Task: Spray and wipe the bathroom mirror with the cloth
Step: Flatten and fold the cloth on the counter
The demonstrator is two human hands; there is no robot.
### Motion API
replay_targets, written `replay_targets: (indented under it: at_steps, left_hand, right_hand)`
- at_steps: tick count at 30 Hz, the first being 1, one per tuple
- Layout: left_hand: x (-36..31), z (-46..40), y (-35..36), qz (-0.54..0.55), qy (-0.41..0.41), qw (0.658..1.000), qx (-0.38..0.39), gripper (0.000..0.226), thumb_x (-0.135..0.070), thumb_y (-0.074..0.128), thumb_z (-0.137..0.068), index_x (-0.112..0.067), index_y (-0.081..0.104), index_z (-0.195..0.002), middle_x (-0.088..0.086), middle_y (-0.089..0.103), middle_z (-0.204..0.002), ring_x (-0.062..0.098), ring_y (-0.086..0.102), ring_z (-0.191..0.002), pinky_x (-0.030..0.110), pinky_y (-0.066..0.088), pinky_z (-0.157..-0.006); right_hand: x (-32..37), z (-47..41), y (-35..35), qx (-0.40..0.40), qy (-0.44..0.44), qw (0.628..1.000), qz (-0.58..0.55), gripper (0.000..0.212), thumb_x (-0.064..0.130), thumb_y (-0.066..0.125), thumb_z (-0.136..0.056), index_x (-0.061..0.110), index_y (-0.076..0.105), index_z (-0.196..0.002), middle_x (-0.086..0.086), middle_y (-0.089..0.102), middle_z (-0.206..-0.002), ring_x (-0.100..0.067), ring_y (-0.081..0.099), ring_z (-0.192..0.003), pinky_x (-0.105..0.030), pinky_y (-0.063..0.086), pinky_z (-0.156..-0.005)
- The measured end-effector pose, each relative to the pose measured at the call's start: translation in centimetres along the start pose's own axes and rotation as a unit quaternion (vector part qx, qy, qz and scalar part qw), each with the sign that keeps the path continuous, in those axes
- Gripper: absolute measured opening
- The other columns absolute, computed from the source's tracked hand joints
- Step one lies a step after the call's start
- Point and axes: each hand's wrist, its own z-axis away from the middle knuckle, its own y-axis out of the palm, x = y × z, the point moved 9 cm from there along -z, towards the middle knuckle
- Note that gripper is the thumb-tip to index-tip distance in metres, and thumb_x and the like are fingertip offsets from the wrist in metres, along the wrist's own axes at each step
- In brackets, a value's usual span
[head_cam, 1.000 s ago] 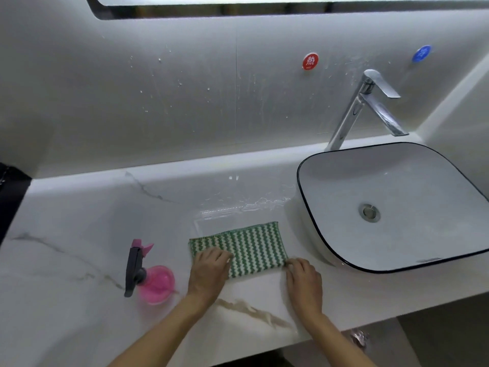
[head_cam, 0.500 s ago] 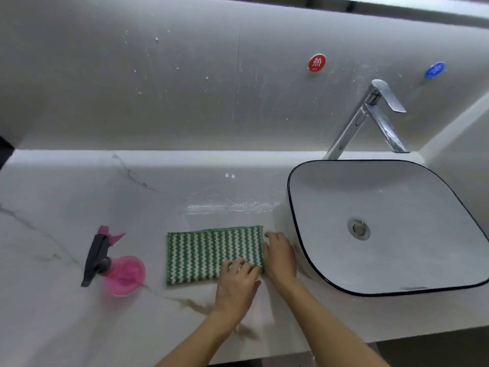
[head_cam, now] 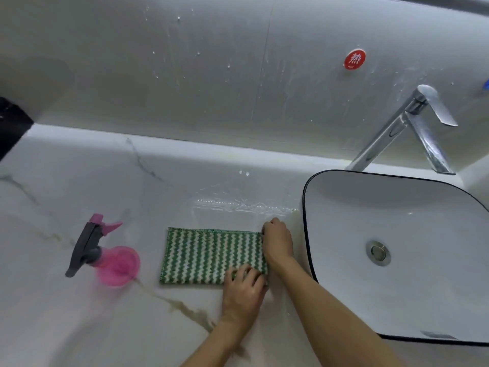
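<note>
A green and white zigzag cloth (head_cam: 209,255) lies folded flat on the white marble counter (head_cam: 79,327). My left hand (head_cam: 243,290) grips the cloth's near right corner with curled fingers. My right hand (head_cam: 277,242) holds the cloth's right edge up to its far corner, fingers curled down over it. A pink spray bottle (head_cam: 105,256) with a grey trigger head stands to the left of the cloth, untouched. The mirror is above the frame and out of view.
A white basin with a black rim (head_cam: 307,229) sits just right of my hands, with a chrome faucet (head_cam: 397,128) behind it. The splashed wall carries a red hot-water sticker (head_cam: 354,59). A water film (head_cam: 243,205) lies behind the cloth. A black object (head_cam: 10,128) is at far left.
My left hand moved from the cloth's left corner to its near right corner. My right hand slid up the right edge to the far corner. The camera tilted down.
</note>
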Motion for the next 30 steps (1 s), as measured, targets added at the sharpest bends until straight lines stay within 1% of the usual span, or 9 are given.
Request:
replay_targets:
  at_steps: [3, 8, 12, 14, 17, 20, 25, 28, 30]
  left_hand:
    - [0.1, -0.3, -0.6, -0.002, -0.012, 1.0, -0.018, 0.02, -0.034, 0.053, -0.078, -0.023, 0.066, -0.067, -0.007, 0.065, -0.072, 0.016, 0.048, -0.09, 0.034, 0.032, -0.078]
    - [0.3, 0.0, -2.0, -0.001, -0.024, 0.999, -0.04, 0.017, -0.031, 0.055, -0.082, -0.023, 0.066, -0.073, -0.008, 0.065, -0.074, 0.015, 0.05, -0.089, 0.033, 0.032, -0.077]
    - [0.9, 0.5, -3.4, 0.007, -0.038, 0.998, -0.042, 0.015, -0.033, 0.055, -0.081, -0.025, 0.068, -0.079, -0.01, 0.065, -0.076, 0.012, 0.051, -0.09, 0.032, 0.033, -0.079]
    - [1.2, 0.7, -4.0, 0.014, -0.041, 0.998, -0.046, 0.014, -0.033, 0.056, -0.08, -0.025, 0.067, -0.081, -0.011, 0.065, -0.076, 0.012, 0.051, -0.089, 0.031, 0.033, -0.079]
    - [1.5, 1.1, -5.0, 0.017, -0.046, 0.997, -0.062, 0.014, -0.029, 0.055, -0.08, -0.027, 0.061, -0.092, -0.011, 0.064, -0.077, 0.011, 0.051, -0.087, 0.03, 0.032, -0.079]
    - [2.1, 1.3, -6.4, 0.003, -0.055, 0.995, -0.079, 0.019, -0.024, 0.053, -0.08, -0.029, 0.053, -0.099, -0.009, 0.061, -0.076, 0.013, 0.05, -0.081, 0.031, 0.033, -0.078]
    - [4.7, 2.2, -9.0, -0.019, -0.091, 0.989, -0.115, 0.006, -0.027, 0.055, -0.082, -0.028, 0.058, -0.087, -0.008, 0.061, -0.075, 0.014, 0.051, -0.082, 0.033, 0.035, -0.079]
    - [7.0, 3.3, -10.0, -0.024, -0.13, 0.984, -0.117, 0.013, -0.029, 0.055, -0.083, -0.024, 0.067, -0.083, -0.009, 0.063, -0.077, 0.014, 0.051, -0.086, 0.033, 0.035, -0.081]
    - [8.6, 4.2, -10.6, -0.029, -0.157, 0.98, -0.116, 0.016, -0.031, 0.054, -0.082, -0.024, 0.068, -0.082, -0.009, 0.064, -0.078, 0.013, 0.05, -0.087, 0.032, 0.034, -0.081]
  right_hand:
    - [-0.1, -0.3, -0.2, 0.002, 0.0, 1.0, 0.005, 0.026, -0.004, 0.042, -0.088, 0.007, 0.057, -0.105, -0.01, 0.053, -0.115, -0.026, 0.048, -0.105, -0.03, 0.037, -0.081]
    - [-0.2, 0.0, -0.7, 0.013, 0.012, 1.0, -0.014, 0.023, -0.002, 0.04, -0.089, 0.009, 0.056, -0.102, -0.01, 0.062, -0.107, -0.028, 0.055, -0.096, -0.033, 0.039, -0.077]
    - [-0.2, 0.3, -1.5, 0.024, 0.038, 0.995, -0.089, 0.024, 0.003, 0.046, -0.083, 0.014, 0.052, -0.103, -0.006, 0.065, -0.098, -0.026, 0.055, -0.092, -0.032, 0.035, -0.083]
    - [0.0, 0.7, -2.1, 0.039, 0.046, 0.988, -0.144, 0.027, 0.004, 0.047, -0.081, 0.017, 0.049, -0.104, -0.003, 0.063, -0.087, -0.024, 0.054, -0.084, -0.033, 0.03, -0.087]
    - [0.6, 0.8, -2.7, 0.066, 0.055, 0.972, -0.218, 0.024, 0.009, 0.05, -0.081, 0.021, 0.05, -0.101, -0.001, 0.057, -0.074, -0.021, 0.054, -0.075, -0.033, 0.035, -0.089]
    - [2.2, 0.5, -3.5, 0.088, 0.044, 0.969, -0.228, 0.021, 0.012, 0.052, -0.08, 0.023, 0.056, -0.097, 0.005, 0.057, -0.069, -0.02, 0.057, -0.078, -0.034, 0.039, -0.087]
    - [7.0, -0.1, -3.9, 0.105, 0.004, 0.974, -0.201, 0.015, 0.014, 0.056, -0.079, 0.026, 0.063, -0.083, 0.007, 0.06, -0.074, -0.019, 0.059, -0.085, -0.038, 0.045, -0.093]
    - [10.2, -0.1, -3.5, 0.113, -0.019, 0.977, -0.182, 0.014, 0.012, 0.058, -0.079, 0.016, 0.071, -0.081, 0.004, 0.064, -0.075, -0.02, 0.061, -0.083, -0.04, 0.045, -0.094]
    - [12.4, -0.2, -2.9, 0.123, -0.037, 0.977, -0.169, 0.019, 0.009, 0.057, -0.079, 0.005, 0.073, -0.088, -0.006, 0.072, -0.082, -0.025, 0.065, -0.084, -0.041, 0.047, -0.092]
